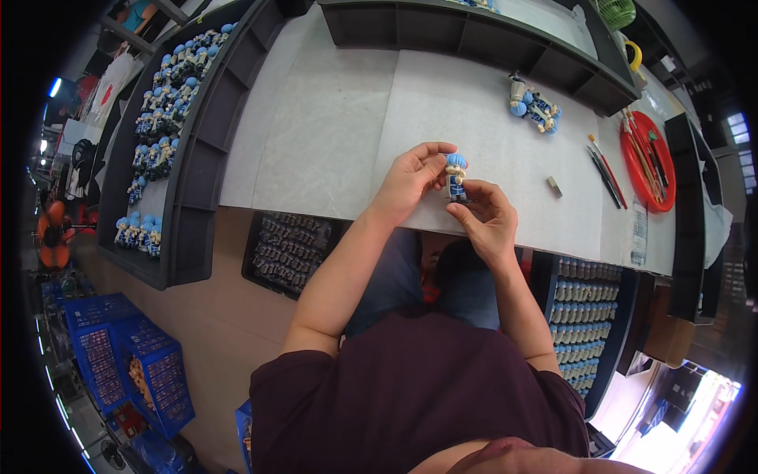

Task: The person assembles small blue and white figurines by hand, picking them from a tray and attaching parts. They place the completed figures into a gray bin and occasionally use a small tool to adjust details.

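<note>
1. Head view: gripping blue-haired figurine (455, 182) upright between left hand (403, 186) and right hand (493, 223).
2. Held over desk (332, 142), near its front edge.
3. Open leftward as far as dark tray (207, 150).
4. Bounded behind by long tray (474, 35); rightward, past grey block (555, 187), by brushes (604, 175), then red dish (660, 202).

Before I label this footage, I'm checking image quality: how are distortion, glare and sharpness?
In the head view, distortion bows the far dark tray and glare bleaches the lower-right background; also in the head view, the blue-haired figurine looks reasonably sharp, its finest paint too small to judge.
</note>
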Demonstrator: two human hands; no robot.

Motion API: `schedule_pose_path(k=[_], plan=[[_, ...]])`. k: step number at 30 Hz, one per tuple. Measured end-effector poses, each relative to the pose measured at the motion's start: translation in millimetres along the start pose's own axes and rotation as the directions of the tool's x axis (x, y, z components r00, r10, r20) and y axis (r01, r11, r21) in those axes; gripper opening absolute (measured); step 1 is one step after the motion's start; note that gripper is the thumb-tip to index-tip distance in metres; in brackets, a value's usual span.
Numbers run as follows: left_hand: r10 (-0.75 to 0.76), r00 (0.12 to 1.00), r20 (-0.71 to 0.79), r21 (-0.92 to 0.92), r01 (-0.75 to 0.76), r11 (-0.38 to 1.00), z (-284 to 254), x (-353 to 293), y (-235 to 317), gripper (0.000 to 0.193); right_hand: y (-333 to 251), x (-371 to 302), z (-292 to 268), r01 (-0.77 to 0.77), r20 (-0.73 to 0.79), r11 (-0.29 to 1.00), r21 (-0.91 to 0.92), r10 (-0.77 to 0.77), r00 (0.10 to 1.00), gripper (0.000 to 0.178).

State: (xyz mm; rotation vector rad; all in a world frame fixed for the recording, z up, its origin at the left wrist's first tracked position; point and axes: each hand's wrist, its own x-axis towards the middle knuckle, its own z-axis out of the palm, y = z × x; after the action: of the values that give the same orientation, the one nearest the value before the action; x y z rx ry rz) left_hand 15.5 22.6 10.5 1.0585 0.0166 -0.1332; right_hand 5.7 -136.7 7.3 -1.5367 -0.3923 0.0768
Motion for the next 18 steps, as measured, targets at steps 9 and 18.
schedule_pose_path(k=[9,18], plan=[[0.010,1.000,0.026,0.005,-0.010,1.000,0.5,-0.5,1.0,0.021,-0.8,-0.3,-0.3,-0.012,0.002,1.000,-0.005,0.012,1.000,0.038],[0.017,0.999,0.034,0.023,-0.018,1.000,-1.4,0.7,-1.4,0.022,-0.1,-0.3,0.5,-0.015,-0.007,1.000,0.008,0.015,1.000,0.038]])
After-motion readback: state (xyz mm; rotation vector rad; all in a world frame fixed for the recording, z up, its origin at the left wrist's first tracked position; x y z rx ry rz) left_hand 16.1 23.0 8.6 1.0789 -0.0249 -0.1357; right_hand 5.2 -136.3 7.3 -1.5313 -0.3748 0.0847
